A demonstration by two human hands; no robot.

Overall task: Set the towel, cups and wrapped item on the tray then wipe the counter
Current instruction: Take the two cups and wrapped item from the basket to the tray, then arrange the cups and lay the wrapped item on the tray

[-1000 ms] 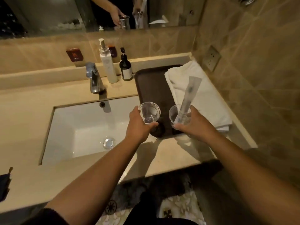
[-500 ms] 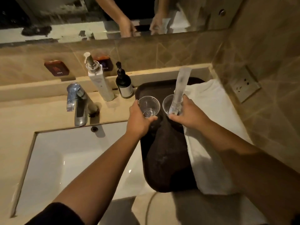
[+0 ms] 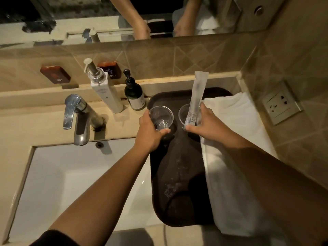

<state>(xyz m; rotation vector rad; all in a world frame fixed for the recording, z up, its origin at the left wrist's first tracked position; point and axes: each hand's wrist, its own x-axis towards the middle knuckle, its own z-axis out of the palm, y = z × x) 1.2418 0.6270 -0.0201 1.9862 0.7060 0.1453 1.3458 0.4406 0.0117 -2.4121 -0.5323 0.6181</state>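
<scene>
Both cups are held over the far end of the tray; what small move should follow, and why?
Probably lower both cups onto the tray and let go. The left hand holds an empty cup, the right hand a cup with the wrapped item upright inside. The towel already lies along the tray's right side.

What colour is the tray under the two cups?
Dark brown, nearly black. The tray shows best in the head view, the only one.

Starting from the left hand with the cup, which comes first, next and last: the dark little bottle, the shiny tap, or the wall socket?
Measured from the left hand in the head view:
1. Dark bottle, just behind the hand, by the tray's far left corner.
2. Tap, off to the left, over the sink.
3. Wall socket, far right, past the towel.
</scene>
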